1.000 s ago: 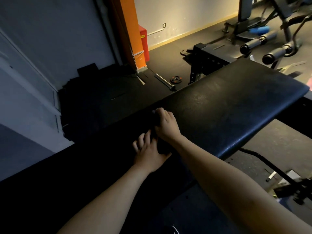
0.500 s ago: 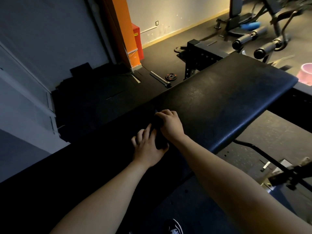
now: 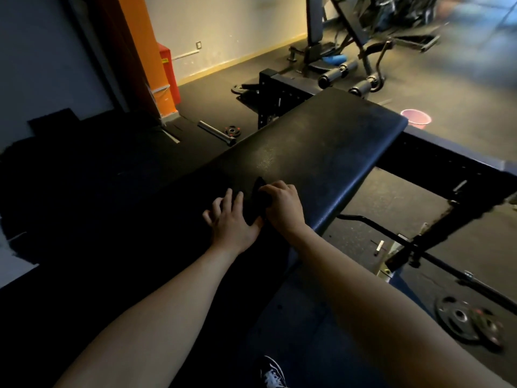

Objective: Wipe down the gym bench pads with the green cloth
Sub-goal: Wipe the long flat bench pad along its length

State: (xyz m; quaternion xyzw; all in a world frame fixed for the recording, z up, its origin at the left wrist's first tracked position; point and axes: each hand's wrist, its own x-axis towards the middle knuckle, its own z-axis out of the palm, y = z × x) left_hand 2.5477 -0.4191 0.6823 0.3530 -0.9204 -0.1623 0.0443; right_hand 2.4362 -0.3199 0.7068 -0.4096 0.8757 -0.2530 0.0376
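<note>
A long black bench pad [image 3: 321, 147] runs from lower left to upper right. The cloth [image 3: 258, 201] looks almost black in this dim light and lies bunched on the pad's middle. My right hand [image 3: 284, 207] grips the cloth with curled fingers. Just left of it, my left hand [image 3: 230, 219] rests flat on the pad, fingers spread, its thumb side touching the cloth. Most of the cloth is hidden under my right hand.
A pink bucket [image 3: 415, 118] stands on the floor beyond the pad's far end. Weight plates [image 3: 464, 320] lie on the floor at lower right, near the bench's black frame [image 3: 436, 233]. A short bar [image 3: 216, 133] and small plate lie left of the pad. More machines stand behind.
The view has swung, bringing the bucket and floor plates into sight. Both hands stay together on the cloth at the pad's middle; the left fingers have spread a little.
</note>
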